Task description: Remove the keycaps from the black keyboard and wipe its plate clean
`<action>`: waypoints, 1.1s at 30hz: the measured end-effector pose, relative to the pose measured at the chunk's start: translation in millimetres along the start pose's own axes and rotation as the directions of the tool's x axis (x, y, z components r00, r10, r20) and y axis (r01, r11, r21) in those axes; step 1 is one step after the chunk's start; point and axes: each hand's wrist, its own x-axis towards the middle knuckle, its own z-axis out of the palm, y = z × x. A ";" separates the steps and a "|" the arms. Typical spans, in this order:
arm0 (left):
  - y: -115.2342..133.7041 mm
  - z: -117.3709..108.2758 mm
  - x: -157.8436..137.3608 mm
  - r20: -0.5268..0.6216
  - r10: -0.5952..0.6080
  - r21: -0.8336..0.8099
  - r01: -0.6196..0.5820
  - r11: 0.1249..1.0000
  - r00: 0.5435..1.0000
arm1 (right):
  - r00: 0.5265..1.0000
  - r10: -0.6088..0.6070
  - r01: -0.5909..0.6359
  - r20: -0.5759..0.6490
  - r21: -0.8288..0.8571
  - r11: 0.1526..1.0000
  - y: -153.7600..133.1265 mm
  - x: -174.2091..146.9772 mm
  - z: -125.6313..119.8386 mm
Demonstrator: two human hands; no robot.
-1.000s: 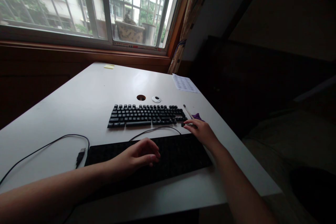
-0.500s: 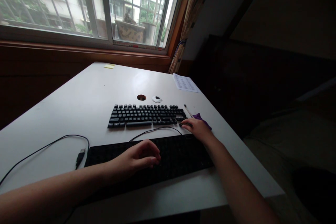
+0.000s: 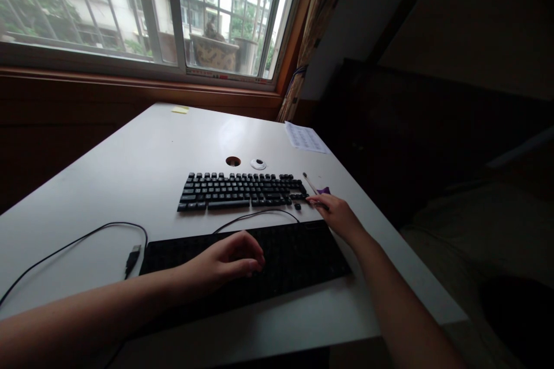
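Observation:
My left hand [image 3: 240,255] rests over the black keyboard base [image 3: 298,259], fingers curled toward the thumb; anything inside the curl is hidden. Behind the base, loose black keycaps [image 3: 234,190] are laid out in keyboard rows on the white table. At the right end of those rows is my right hand [image 3: 335,211], thumb and fingers pinched together. Whether a small dark thing is between its fingertips, I cannot make out. One single keycap [image 3: 298,206] sits just left of these fingers. A thin brush-like stick [image 3: 310,183] and a purple cloth [image 3: 324,190] lie right behind this hand, partly covered.
A black cable with a USB plug [image 3: 133,259] lies left of the base. Farther back are a round cable hole [image 3: 233,161], a white round cover [image 3: 258,164], a printed paper [image 3: 306,137] and a yellow note [image 3: 180,109]. The white table [image 3: 108,184] reaches a barred window.
My right hand has shifted right, away from the single keycap, which now shows in full, and covers more of the purple cloth. My left hand has stayed in place.

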 end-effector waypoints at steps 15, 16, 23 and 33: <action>-1.3 -2.1 -0.3 0.025 0.002 0.078 -0.003 0.997 1.000 | 0.999 -0.007 0.013 0.041 -0.153 0.988 -28.8 -25.7 12.9; -1.0 -1.9 -0.3 0.025 0.001 0.085 -0.003 0.996 1.000 | 0.999 0.005 0.002 0.043 -0.170 0.985 -30.4 -25.5 13.7; -1.8 -2.1 -0.9 0.034 0.007 0.082 -0.009 0.997 0.999 | 0.997 0.025 -0.012 0.069 -0.187 0.982 -33.9 -22.1 17.0; -4.3 -3.0 0.4 0.028 0.011 0.104 -0.014 0.994 1.000 | 0.993 0.069 -0.046 0.097 -0.219 0.975 -32.6 -15.9 18.4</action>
